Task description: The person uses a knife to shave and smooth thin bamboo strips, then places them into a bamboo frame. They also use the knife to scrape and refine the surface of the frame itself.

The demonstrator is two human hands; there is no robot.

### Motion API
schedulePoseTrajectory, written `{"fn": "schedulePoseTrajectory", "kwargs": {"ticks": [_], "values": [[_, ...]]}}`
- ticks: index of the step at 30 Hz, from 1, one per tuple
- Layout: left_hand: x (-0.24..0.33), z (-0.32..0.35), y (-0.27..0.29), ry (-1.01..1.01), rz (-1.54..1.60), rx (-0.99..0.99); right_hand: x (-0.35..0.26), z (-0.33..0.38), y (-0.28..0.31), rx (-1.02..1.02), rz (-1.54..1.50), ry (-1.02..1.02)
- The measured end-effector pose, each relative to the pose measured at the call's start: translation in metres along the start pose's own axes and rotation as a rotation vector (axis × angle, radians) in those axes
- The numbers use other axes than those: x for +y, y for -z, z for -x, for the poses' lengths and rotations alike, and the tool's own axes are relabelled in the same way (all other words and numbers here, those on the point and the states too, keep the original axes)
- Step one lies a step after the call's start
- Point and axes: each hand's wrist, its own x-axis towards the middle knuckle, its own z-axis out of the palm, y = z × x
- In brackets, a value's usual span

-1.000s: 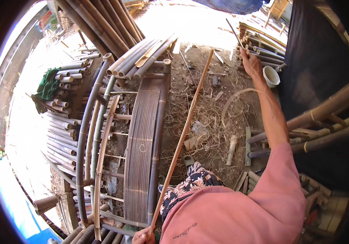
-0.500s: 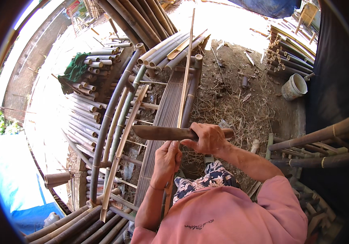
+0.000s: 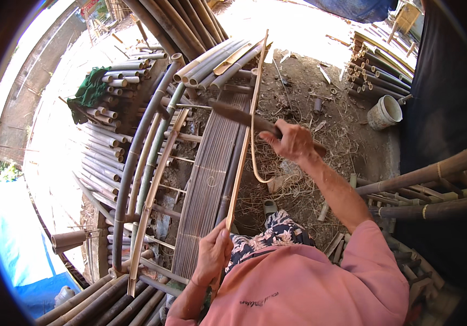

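Note:
My left hand (image 3: 214, 253) grips the near end of a long thin bamboo strip (image 3: 246, 130) that runs away from me over the ground. My right hand (image 3: 293, 140) is closed on the handle of a large dark-bladed knife (image 3: 239, 116), whose blade lies across the strip about halfway along. A thin shaving (image 3: 255, 163) curls off the strip below the blade. I wear a pink shirt and patterned shorts.
A curved bamboo frame (image 3: 152, 163) with slatted panel lies to my left. Stacks of cut bamboo tubes (image 3: 114, 103) sit far left, more poles (image 3: 375, 70) at far right beside a white bucket (image 3: 384, 112). Shavings litter the dirt. Bamboo rails (image 3: 434, 179) stand at right.
The knife has moved farther along the strip, away from me, and now sits tilted. A curl of shaving has peeled off. My left hand stays on the near end.

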Motion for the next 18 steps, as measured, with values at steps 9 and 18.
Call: {"fn": "schedulePoseTrajectory", "kwargs": {"ticks": [9, 18], "values": [[-0.044, 0.075, 0.042, 0.058, -0.125, -0.098, 0.086, -0.036, 0.038, 0.078, -0.049, -0.292], [-0.056, 0.084, 0.054, 0.003, -0.199, -0.113, 0.080, -0.042, 0.047, 0.234, 0.086, -0.023]]}}
